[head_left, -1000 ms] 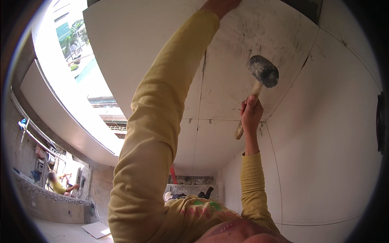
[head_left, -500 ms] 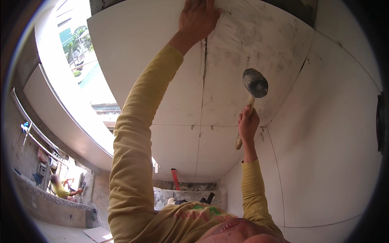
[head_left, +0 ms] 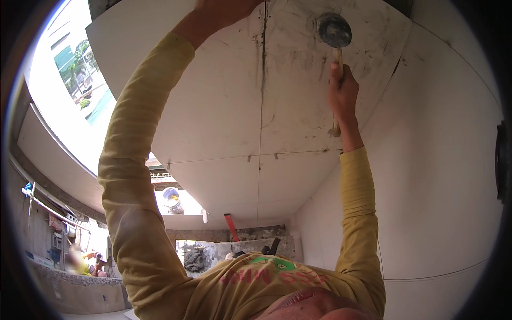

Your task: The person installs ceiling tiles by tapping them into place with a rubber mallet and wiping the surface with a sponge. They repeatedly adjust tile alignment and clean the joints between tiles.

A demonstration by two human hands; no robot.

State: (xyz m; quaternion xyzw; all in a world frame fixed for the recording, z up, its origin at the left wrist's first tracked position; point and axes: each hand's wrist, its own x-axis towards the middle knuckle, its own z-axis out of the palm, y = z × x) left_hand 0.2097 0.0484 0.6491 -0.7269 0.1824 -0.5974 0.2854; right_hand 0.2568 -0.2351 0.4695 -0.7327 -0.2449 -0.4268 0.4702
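My right hand [head_left: 344,96] is closed around the wooden handle of a rubber mallet [head_left: 335,30]. Its dark, scuffed round head points toward the upper edge and overlaps a large pale tile [head_left: 304,114] marked with grey smears; I cannot tell whether it touches. My left hand [head_left: 229,12] is stretched out at the upper edge of the view, near the dark joint between two big tiles. Most of its fingers are cut off by the frame, but the visible part looks extended, with nothing seen in it. Both arms wear yellow sleeves.
Another tiled surface [head_left: 432,160] meets this one along the right. A bright opening [head_left: 58,80] lies at left, with greenery beyond. Lower down are a bucket [head_left: 172,199], a red bar [head_left: 232,227] and a grey heap [head_left: 196,258]. Another person [head_left: 80,265] is at far left.
My right hand and the mallet have moved up in the view. My left hand has shifted left and up, partly out of frame. The bucket has come into view.
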